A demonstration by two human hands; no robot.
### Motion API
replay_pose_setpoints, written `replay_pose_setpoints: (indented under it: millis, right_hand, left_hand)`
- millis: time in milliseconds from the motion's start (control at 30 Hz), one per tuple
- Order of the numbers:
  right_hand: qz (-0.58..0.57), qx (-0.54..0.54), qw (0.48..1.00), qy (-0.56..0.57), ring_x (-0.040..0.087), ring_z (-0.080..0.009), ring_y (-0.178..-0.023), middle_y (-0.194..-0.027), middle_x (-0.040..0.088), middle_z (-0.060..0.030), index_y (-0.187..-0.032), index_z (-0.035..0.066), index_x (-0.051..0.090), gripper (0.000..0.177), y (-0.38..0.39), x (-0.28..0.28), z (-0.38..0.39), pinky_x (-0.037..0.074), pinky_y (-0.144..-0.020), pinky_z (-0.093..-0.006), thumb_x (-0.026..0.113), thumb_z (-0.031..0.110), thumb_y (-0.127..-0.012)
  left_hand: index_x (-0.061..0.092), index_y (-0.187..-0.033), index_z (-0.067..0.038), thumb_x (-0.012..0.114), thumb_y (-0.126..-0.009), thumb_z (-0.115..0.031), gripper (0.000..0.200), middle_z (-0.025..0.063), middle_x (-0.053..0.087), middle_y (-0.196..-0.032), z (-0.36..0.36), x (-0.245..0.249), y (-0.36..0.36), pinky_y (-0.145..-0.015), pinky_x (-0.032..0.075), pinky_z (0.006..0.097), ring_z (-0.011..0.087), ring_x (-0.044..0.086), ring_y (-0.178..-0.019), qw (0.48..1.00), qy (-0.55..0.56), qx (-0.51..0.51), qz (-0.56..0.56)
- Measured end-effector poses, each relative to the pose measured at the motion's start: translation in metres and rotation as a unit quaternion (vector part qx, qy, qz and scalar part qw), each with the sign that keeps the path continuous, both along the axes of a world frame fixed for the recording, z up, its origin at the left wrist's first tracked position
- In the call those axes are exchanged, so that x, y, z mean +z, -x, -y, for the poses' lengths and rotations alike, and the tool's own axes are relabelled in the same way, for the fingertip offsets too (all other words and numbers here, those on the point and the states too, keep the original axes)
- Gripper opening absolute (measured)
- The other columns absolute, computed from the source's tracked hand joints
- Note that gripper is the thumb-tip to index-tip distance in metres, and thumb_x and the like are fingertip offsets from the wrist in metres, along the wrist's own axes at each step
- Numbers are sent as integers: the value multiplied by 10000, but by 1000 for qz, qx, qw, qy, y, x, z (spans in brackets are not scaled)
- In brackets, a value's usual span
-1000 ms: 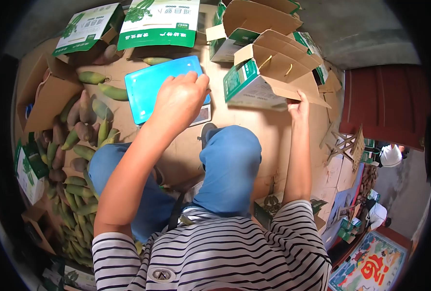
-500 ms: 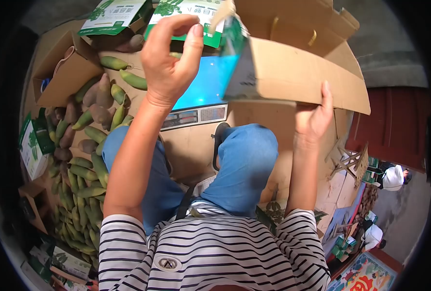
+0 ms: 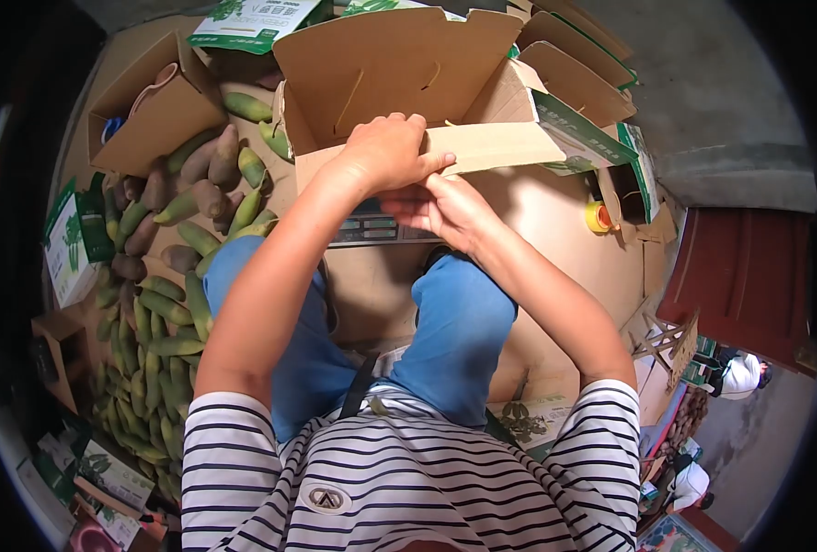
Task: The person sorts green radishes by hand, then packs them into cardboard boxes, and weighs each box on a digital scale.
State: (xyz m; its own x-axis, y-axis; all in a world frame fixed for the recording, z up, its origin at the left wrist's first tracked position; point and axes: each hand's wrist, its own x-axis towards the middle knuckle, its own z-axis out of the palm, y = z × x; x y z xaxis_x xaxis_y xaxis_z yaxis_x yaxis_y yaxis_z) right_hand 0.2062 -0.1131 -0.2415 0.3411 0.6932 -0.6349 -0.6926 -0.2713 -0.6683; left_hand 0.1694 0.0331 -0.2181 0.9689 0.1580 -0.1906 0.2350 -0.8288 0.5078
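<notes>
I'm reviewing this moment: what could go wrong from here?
The left hand is on the front flap of the open box; pressing hard might crease the cardboard.
The scale shows only partly below the box; a downward push could jolt it if they touch, which I can't see.
Vegetables lie close to the box's left side; a sideways shift might knock them.

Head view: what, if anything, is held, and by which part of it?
The open cardboard box, at its near flap, by the left grip. Whether the right grip also holds cannot be told.
</notes>
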Motion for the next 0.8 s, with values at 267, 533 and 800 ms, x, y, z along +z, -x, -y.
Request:
replay_pose_setpoints:
  millis: [267,533,800]
  right_hand:
    - [617,283,732,60,646,-335,-805,-883,673,-166,-904,35,671,220,-8,66,37,512,-755,-403,627,247,-865]
    - [791,367,466,147,542,-305,-1124,-1161,582,-131,-1344,77,436,756,-70,-25,32,424,-958,-424,801,230,-700]
    - [692,149,706,-18,574,-293,-939,-960,589,-105,-1018,58,564,286,-68,-72,18,434,-906,-408,671,149,-769]
  left_hand:
    - [553,-1218,-69,738,-762,-480,641,122,618,-1140,19,-18,11,-921,425,519,288,590,-1089,974,-208,-57,-71]
    - [609,-1127,-76,771,-736,-448,564,90,641,-1067,28,-37,14,-862,440,494,269,617,-1023,952,-304,-24,-21]
    - [621,-1100,-51,696,-778,-262,392,99,639,-1049,67,-7,11,-849,423,436,242,612,-1003,961,-260,-43,81]
